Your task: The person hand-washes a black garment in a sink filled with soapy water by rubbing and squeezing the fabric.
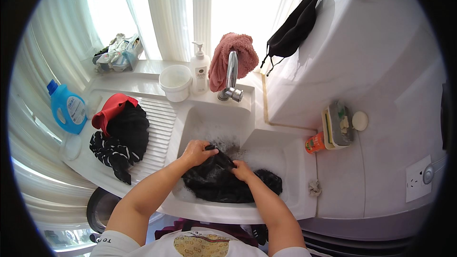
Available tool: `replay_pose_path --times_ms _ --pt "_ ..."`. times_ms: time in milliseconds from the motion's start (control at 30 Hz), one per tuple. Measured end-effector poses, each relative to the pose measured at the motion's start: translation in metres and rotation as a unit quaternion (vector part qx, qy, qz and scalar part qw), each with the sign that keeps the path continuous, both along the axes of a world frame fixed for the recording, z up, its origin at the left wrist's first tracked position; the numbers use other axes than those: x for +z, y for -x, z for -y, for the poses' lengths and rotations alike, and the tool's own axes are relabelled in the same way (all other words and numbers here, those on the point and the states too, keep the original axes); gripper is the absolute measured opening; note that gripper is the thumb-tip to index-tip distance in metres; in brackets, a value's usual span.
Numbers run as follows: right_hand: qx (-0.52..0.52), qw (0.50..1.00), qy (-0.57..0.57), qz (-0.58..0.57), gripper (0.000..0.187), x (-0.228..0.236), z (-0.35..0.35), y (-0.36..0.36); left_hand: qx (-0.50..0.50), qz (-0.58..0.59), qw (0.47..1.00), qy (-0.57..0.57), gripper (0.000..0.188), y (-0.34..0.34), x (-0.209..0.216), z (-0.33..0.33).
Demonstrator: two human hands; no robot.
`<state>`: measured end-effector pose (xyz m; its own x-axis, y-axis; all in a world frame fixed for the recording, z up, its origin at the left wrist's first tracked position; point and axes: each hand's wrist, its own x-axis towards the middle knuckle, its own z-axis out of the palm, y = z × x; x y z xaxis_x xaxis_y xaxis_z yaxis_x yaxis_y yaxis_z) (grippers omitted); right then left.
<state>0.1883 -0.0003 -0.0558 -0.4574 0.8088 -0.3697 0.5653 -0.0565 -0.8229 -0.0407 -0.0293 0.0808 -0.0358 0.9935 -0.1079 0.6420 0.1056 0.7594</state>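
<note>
A wet black garment [219, 185] lies bunched in the white sink [304, 181], with soapy water and suds around it. My left hand [196, 153] is closed on a fold of the cloth near the middle of the basin. Just to its right, my right hand [242, 170] pinches another part of the same fold, so a short stretch of fabric runs between the two hands. The rest of the garment rests low in the basin and reaches right, past my right wrist. Its exact kind cannot be made out.
Black and red clothes [126, 123] lie on the ribbed drainboard at left, beside a blue detergent bottle [70, 109]. Behind the sink stand a white tub [175, 83], a pump bottle [200, 69] and a faucet [232, 74] draped with a pink towel [240, 50]. An orange container [314, 143] is at right.
</note>
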Motion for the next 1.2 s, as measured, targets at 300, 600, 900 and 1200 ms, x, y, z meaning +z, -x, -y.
replay_pose_path --times_ms 300,600,900,1200 --pt "-0.213 0.924 -0.160 -0.273 0.007 0.209 -0.027 -0.020 -0.148 -0.072 0.985 -0.044 0.057 0.056 0.115 0.006" --pt "-0.058 0.978 -0.168 0.105 0.039 0.154 -0.039 -0.046 -0.027 -0.257 0.963 0.077 0.028 0.032 0.058 -0.023" --pt "0.202 0.882 -0.272 0.327 0.066 0.033 -0.009 0.055 -0.139 -0.385 0.912 0.014 0.080 -0.012 -0.093 -0.044" --pt "0.278 0.894 -0.099 0.336 0.056 0.015 -0.054 0.083 -0.289 -0.401 0.816 0.299 0.063 -0.003 -0.100 -0.124"
